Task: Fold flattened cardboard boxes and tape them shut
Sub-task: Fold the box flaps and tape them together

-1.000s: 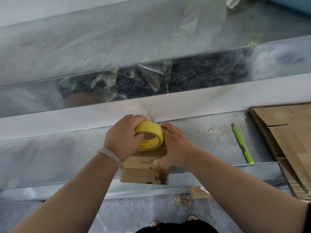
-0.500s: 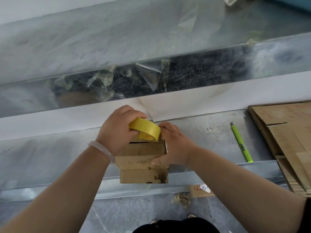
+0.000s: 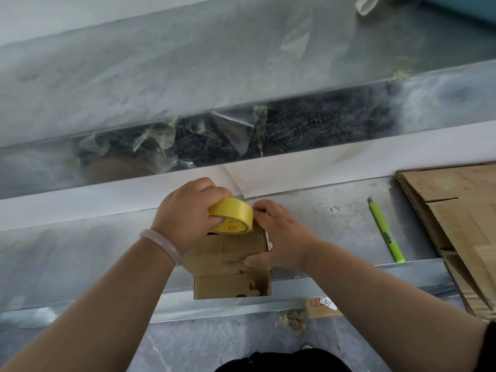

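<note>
A small brown cardboard box (image 3: 228,264) stands at the front edge of the metal table (image 3: 335,232), its top flaps folded down. My left hand (image 3: 188,216) grips a yellow tape roll (image 3: 233,216) at the far top edge of the box, thumb inside the core. My right hand (image 3: 279,237) holds the box's right side, thumb across the top flap and fingers curled over the far corner beside the roll.
A green utility knife (image 3: 385,232) lies on the table to the right. Flattened cardboard sheets (image 3: 461,218) are stacked at the far right. Crumpled clear tape scraps (image 3: 161,140) hang on the metal ledge behind. A labelled cardboard piece (image 3: 319,307) lies below the table edge.
The tape roll has tipped from upright to lying flatter and moved to the box's far edge. My right hand stays on the box's right side.
</note>
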`<state>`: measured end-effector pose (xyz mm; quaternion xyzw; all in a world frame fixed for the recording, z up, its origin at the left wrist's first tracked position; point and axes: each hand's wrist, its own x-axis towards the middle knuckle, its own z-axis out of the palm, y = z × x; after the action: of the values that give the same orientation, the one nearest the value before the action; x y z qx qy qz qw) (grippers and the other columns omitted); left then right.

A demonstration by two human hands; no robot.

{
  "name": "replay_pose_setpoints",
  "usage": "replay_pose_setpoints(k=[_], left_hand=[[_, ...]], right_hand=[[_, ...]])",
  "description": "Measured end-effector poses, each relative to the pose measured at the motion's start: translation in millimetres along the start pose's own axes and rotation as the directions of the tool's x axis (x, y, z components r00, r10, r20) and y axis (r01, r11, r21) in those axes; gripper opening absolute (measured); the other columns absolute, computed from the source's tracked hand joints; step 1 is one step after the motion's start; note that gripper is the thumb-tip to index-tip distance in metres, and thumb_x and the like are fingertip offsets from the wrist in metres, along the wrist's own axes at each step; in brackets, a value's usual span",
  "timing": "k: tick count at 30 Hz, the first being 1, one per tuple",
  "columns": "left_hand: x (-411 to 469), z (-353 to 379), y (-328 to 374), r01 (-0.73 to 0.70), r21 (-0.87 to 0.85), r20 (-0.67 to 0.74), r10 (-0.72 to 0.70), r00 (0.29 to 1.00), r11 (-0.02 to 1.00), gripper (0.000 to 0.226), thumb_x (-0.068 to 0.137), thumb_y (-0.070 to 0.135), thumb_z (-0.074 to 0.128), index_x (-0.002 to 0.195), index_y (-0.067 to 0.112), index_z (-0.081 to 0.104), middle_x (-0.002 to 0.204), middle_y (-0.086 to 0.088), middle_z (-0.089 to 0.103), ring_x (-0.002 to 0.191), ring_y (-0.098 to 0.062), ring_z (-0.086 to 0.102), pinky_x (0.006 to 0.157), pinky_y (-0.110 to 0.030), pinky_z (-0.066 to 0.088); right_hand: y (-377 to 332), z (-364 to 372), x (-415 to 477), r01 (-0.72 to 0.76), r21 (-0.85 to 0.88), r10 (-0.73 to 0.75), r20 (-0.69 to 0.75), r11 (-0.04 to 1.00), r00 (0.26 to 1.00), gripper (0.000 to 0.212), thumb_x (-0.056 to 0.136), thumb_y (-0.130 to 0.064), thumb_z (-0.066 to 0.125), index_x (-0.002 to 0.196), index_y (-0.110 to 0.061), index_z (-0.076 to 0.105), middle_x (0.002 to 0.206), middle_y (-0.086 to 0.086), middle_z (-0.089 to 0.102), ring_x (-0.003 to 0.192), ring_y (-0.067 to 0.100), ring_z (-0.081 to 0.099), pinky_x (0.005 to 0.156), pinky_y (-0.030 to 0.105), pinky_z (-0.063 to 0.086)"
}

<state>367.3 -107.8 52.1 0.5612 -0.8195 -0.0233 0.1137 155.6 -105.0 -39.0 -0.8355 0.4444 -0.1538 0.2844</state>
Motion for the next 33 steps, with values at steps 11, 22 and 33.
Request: replay_pose_setpoints(k=[11, 22, 33], left_hand=[[-2.5, 2.1, 1.3, -0.045, 0.011, -0.014, 0.046, 0.999, 0.999, 0.041, 0.063, 0.028, 0.059, 0.102, 0.031, 0.07, 0.089, 0.007, 0.057, 0.079, -0.018, 0.056, 0.06, -0.029, 0.043], [0.3, 1.3, 2.4, -0.081, 0.05, 0.004, 0.08, 0.997, 0.996, 0.038, 0.067, 0.025, 0.065, 0.105, 0.031, 0.069, 0.087, 0.005, 0.057, 0.079, -0.018, 0.056, 0.062, -0.028, 0.038], [-5.6, -4.8, -21.9, -0.092, 0.121, 0.024, 0.09, 0.996, 0.988, 0.047, 0.062, 0.025, 0.059, 0.107, 0.03, 0.072, 0.078, 0.006, 0.055, 0.074, -0.021, 0.058, 0.059, -0.025, 0.034]], right_hand=[[0.6, 15.9, -8.3, -0.006, -0.087, 0.007, 0.014, 0.996, 1.0, 0.099, 0.078, -0.084, 0.006, 0.157, -0.025, 0.01, 0.165, -0.007, 0.001, 0.15, 0.008, -0.004, 0.123, 0.033, 0.007], [-0.4, 13.2, -7.5, 0.055, -0.276, -0.067, -0.033, 0.959, 0.997, 0.086, 0.085, -0.075, 0.035, 0.151, -0.02, 0.029, 0.156, 0.001, 0.027, 0.144, 0.02, 0.024, 0.121, 0.04, 0.018], [-3.0, 9.6, -9.8, 0.033, -0.343, -0.011, 0.065, 0.939, 0.998, 0.093, 0.084, -0.076, 0.017, 0.157, -0.02, 0.004, 0.162, 0.002, 0.008, 0.148, 0.02, 0.011, 0.119, 0.033, 0.01]])
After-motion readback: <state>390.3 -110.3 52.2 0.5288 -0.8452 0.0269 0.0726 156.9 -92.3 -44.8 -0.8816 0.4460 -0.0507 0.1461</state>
